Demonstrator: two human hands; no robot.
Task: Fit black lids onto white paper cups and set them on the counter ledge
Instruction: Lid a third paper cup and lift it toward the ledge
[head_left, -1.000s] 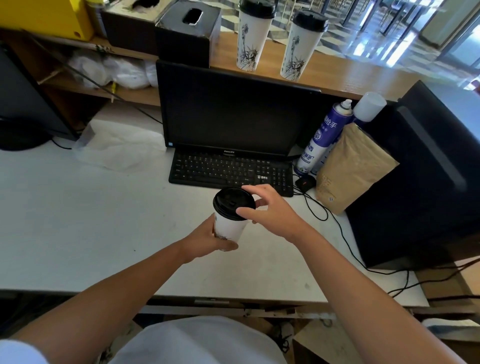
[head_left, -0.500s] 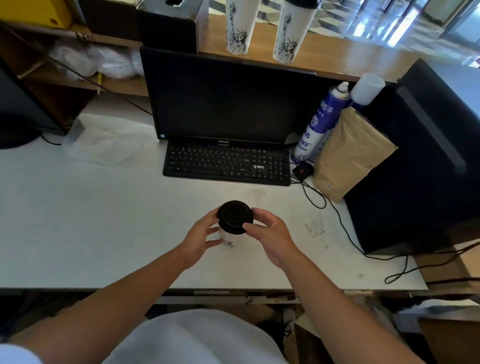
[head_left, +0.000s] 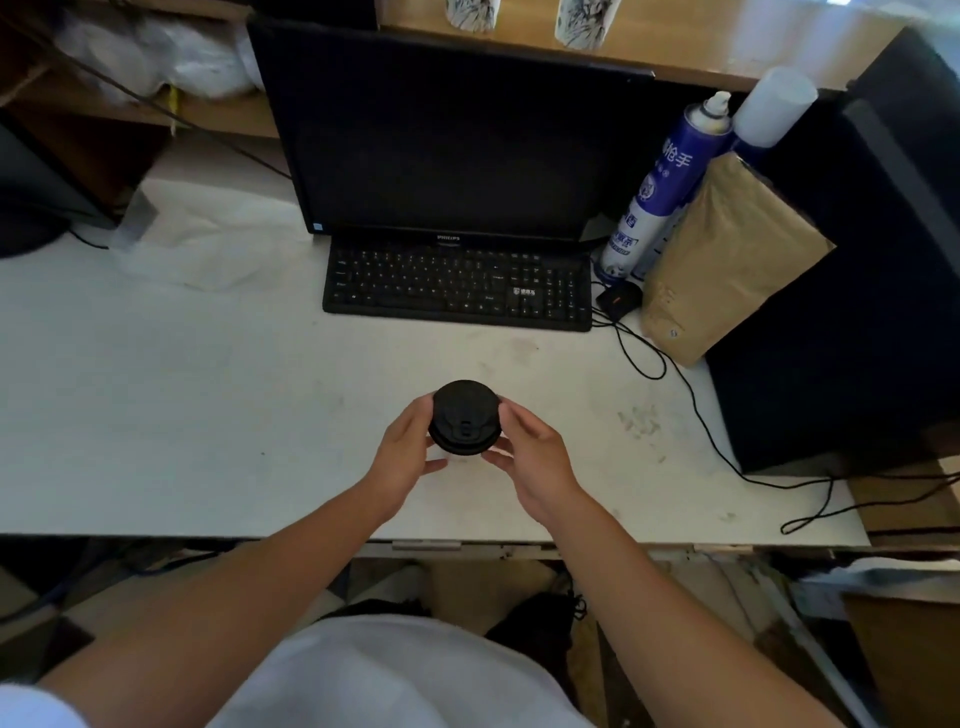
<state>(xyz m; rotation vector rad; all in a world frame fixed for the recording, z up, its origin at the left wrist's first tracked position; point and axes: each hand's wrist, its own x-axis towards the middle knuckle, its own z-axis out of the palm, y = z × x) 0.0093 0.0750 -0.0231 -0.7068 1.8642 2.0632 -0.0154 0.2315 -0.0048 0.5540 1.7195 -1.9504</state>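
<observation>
Dim indoor scene, daylight admitted from the upper right, white desk (head_left: 156, 395) softly lit, monitor (head_left: 447, 140) rendered near black, edges bowed by wide-angle distortion, slight overall softness.

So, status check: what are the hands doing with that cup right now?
Left hand and right hand grip the white paper cup. Round black plastic lid on top. Desk around it clear.

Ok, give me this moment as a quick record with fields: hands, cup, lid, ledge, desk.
left hand: grips the cup's side
right hand: fingers on the lid's rim
lid: black, on the cup
cup: white, mostly hidden under the lid
ledge: two cups at the frame's top, lids cut off
desk: keyboard, monitor, spray can, paper bag
</observation>
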